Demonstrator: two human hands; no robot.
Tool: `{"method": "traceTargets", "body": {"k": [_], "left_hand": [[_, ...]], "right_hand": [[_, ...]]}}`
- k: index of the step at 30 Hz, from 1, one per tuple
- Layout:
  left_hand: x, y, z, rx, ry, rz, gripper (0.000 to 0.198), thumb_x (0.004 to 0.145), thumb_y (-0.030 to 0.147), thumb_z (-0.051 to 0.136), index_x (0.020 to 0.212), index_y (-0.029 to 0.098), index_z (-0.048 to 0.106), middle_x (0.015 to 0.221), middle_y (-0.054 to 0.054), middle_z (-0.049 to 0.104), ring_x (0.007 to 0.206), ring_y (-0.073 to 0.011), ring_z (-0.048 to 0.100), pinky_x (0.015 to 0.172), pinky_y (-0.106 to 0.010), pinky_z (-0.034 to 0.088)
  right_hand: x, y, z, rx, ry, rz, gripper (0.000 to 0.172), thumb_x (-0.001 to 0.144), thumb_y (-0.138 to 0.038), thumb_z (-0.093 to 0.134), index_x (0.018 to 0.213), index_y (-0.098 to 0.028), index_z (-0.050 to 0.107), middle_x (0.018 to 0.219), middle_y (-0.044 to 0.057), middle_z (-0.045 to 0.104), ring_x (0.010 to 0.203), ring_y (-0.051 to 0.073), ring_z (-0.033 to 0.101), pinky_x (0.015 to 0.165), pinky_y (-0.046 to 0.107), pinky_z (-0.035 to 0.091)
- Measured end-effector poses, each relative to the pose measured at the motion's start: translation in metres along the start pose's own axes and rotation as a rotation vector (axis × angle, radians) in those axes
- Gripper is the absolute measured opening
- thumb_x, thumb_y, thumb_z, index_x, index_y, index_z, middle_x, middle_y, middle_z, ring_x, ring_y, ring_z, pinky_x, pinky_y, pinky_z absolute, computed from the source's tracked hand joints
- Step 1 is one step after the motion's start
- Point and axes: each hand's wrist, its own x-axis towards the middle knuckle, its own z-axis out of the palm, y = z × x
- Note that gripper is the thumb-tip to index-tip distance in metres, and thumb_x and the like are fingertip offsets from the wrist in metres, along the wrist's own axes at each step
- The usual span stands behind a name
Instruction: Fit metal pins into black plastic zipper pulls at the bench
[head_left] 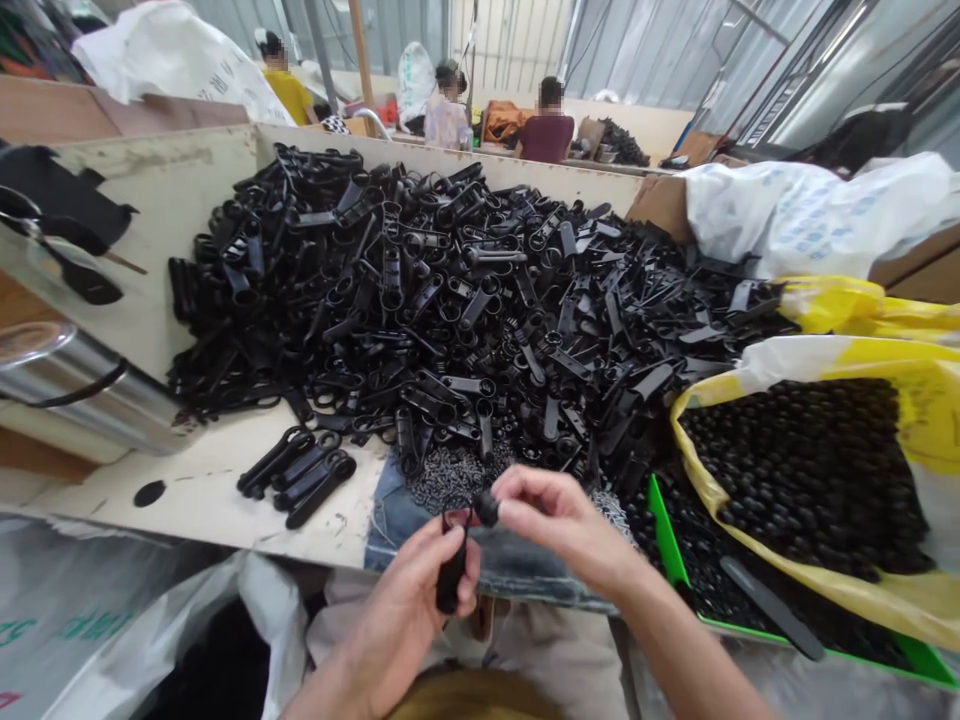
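Observation:
My left hand (431, 585) grips a black plastic handle (451, 575) with a ring at its upper end. Close to that ring, my right hand (559, 515) pinches a small round black part (487, 507); whether the two pieces touch I cannot tell. Beyond both hands lies a heap of small grey metal pieces (450, 478) on a blue cloth (386, 500). Several similar black handles (300, 475) rest side by side on the board to the left.
A large pile of black plastic parts (420, 290) fills the bench behind. A steel flask (97, 385) stands left. To the right are a yellow-and-white bag (930, 400) of black beads and a green tray (664, 520). An open white sack (270, 590) sits low left. Several people work farther back.

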Motion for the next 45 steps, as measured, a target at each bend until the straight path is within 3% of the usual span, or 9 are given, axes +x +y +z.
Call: {"method": "traceTargets", "body": {"k": [5,11,15,20,26,29,32,36,45], "left_hand": [[0.006,-0.016,0.01,0.148,0.044,0.114,0.052,0.077,0.056,0.084,0.102,0.021,0.055,0.066,0.007,0.059,0.052,-0.0053,0.044,0.052,-0.018,0.035],[0.023,-0.029,-0.002,0.396,0.109,0.266,0.059,0.073,0.068,0.079,0.096,0.024,0.048,0.055,0.009,0.056,0.039,-0.0059,0.041,0.041,-0.017,0.025],[0.018,-0.027,0.004,0.415,-0.01,0.212,0.053,0.081,0.066,0.073,0.101,0.022,0.052,0.061,0.006,0.06,0.045,-0.0055,0.043,0.047,-0.019,0.026],[0.006,-0.025,0.008,0.354,-0.112,0.088,0.071,0.079,0.057,0.077,0.135,0.026,0.048,0.09,0.0,0.065,0.057,-0.0082,0.051,0.05,-0.021,0.034],[0.005,-0.028,0.003,0.498,-0.075,0.086,0.053,0.082,0.043,0.069,0.129,0.022,0.056,0.083,0.002,0.06,0.056,-0.0091,0.05,0.049,-0.022,0.035],[0.002,-0.027,0.004,0.558,-0.018,0.107,0.045,0.083,0.034,0.066,0.126,0.021,0.061,0.089,-0.001,0.065,0.061,-0.0105,0.051,0.055,-0.023,0.04],[-0.002,-0.025,0.004,0.623,0.025,0.177,0.041,0.084,0.032,0.065,0.124,0.023,0.066,0.111,-0.007,0.072,0.089,-0.0189,0.064,0.079,-0.029,0.051],[-0.003,-0.026,0.0,0.751,0.06,0.195,0.044,0.084,0.034,0.066,0.127,0.024,0.066,0.133,-0.011,0.069,0.127,-0.0302,0.058,0.112,-0.043,0.041],[-0.003,-0.038,-0.004,0.877,0.059,0.227,0.049,0.091,0.045,0.059,0.136,0.025,0.06,0.143,-0.012,0.064,0.133,-0.0332,0.055,0.114,-0.049,0.039]], "right_hand": [[-0.028,0.013,0.028,0.058,0.107,0.036,0.037,0.093,-0.055,0.068,0.084,-0.019,0.069,0.082,0.001,0.059,0.074,0.016,0.051,0.068,0.028,0.042],[-0.041,0.015,0.042,-0.049,0.301,0.02,0.03,0.096,-0.045,0.065,0.113,-0.022,0.073,0.081,0.002,0.066,0.067,0.016,0.055,0.061,0.026,0.044],[-0.047,0.017,0.035,-0.233,0.363,-0.115,0.018,0.095,-0.031,0.065,0.101,-0.023,0.08,0.077,0.002,0.068,0.065,0.016,0.058,0.061,0.026,0.044],[-0.056,0.018,0.026,-0.233,0.389,-0.055,0.017,0.093,-0.03,0.066,0.094,-0.022,0.081,0.069,0.001,0.064,0.055,0.014,0.053,0.051,0.024,0.04],[-0.057,0.016,0.038,-0.312,0.32,-0.243,0.018,0.098,-0.023,0.062,0.104,-0.024,0.079,0.085,0.005,0.073,0.064,0.016,0.062,0.056,0.026,0.048],[-0.056,0.017,0.038,-0.367,0.312,-0.27,0.019,0.1,-0.021,0.061,0.108,-0.024,0.078,0.088,0.005,0.073,0.069,0.017,0.065,0.06,0.026,0.051],[-0.056,0.018,0.035,-0.392,0.302,-0.281,0.018,0.1,-0.019,0.062,0.106,-0.025,0.078,0.084,0.004,0.071,0.068,0.016,0.065,0.059,0.025,0.051],[-0.058,0.015,0.034,-0.411,0.294,-0.3,0.019,0.099,-0.018,0.062,0.107,-0.025,0.078,0.084,0.004,0.071,0.066,0.016,0.064,0.058,0.024,0.05],[-0.06,0.017,0.042,-0.385,0.337,-0.211,0.014,0.098,-0.023,0.065,0.09,-0.022,0.077,0.075,0.003,0.067,0.059,0.015,0.058,0.051,0.025,0.042]]}}
